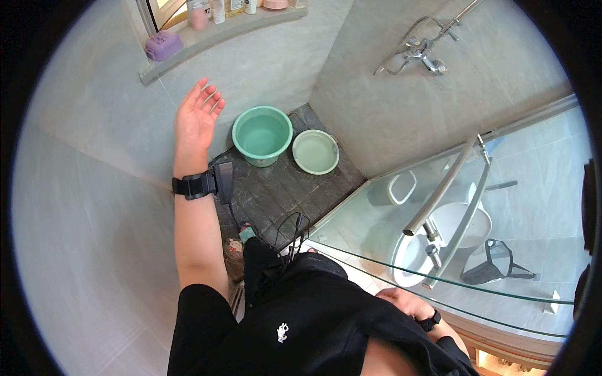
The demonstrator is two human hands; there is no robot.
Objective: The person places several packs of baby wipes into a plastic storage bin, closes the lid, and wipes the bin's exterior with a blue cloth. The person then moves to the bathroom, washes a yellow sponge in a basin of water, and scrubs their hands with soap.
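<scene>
My left hand [197, 115] is raised in front of the grey wall, palm showing and fingers apart, with nothing in it. A black strap [195, 185] around that wrist carries a dark device with a cable. Beyond the hand, to its right, a green plastic tub [262, 134] stands on the dark floor; it seems to contain water. Beside it sits a smaller pale green basin [316, 152], also apparently with water. My right hand [400, 301] is low at my right side, close to the lower edge of the glass panel [357, 235]. Its fingers are bent and partly hidden, so its grip is unclear.
A purple plastic box [163, 45] and several bottles [218, 10] stand on the wall ledge [225, 37]. A chrome shower mixer [423, 51] is fixed to the right wall. Metal handle bars [444, 188] project from the glass. Behind it are a toilet [414, 258] and a bin [400, 188].
</scene>
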